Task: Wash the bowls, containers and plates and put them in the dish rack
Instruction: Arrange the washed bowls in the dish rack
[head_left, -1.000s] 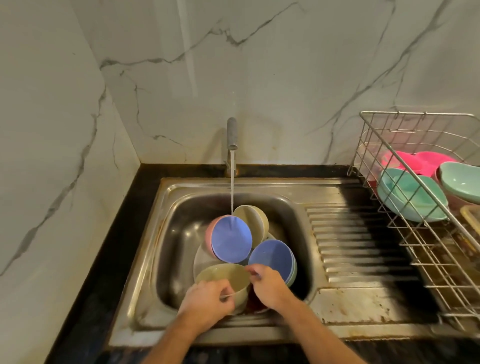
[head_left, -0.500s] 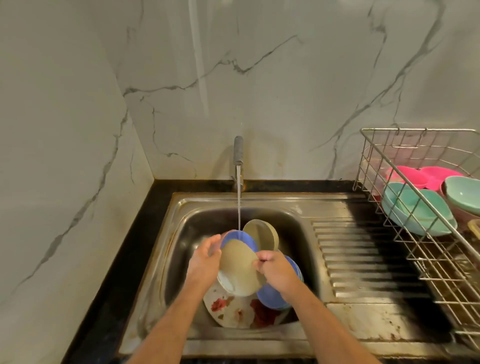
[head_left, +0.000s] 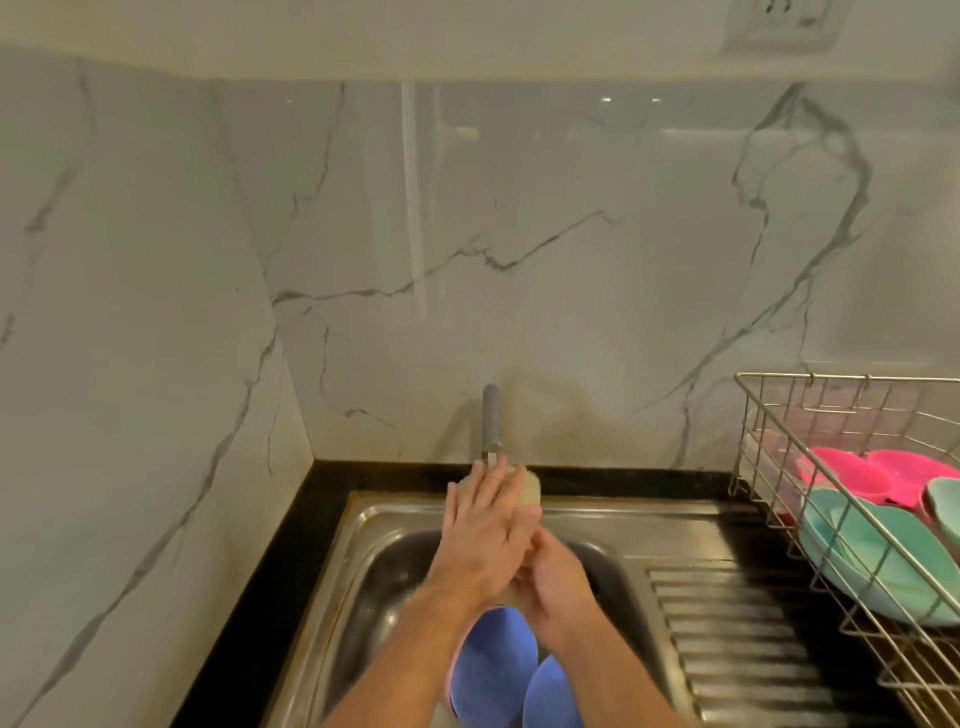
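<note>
- Head view: looking down at a steel sink (head_left: 363, 525) set in a black tabletop (head_left: 291, 530), with white marble walls behind and to the left.
- Cream bowl (head_left: 529, 491) held up high over the sink, right under the gray tap (head_left: 491, 418).
- Left hand (head_left: 483, 530) laid flat on the cream bowl, fingers straight and spread, pressing on it.
- Right hand (head_left: 553, 582) just beside and under the left one, fingers curled on the lower edge of the cream bowl; hard to see that grip well, since the left hand covers part of it.
- Both hands touching each other near the bowl.
- Thin line of water just below the tap's tip, right at the fingertips; too small to be sure.
- Two blue bowls (head_left: 496, 660) down in the sink, below the arms, side by side and touching, turned so their round bottoms face up.
- Wire dish rack (head_left: 769, 415) on the right, standing on the tabletop next to the ridged steel draining part (head_left: 727, 639) of the sink.
- Big green bowl (head_left: 878, 561) leaning in the front of the rack.
- Pink bowls (head_left: 852, 475) behind the green one, near the back of the rack.
- One more small green bowl (head_left: 945, 501) at the right edge, cut off by the frame.
- White wall socket (head_left: 779, 23) high up at the top right.
</note>
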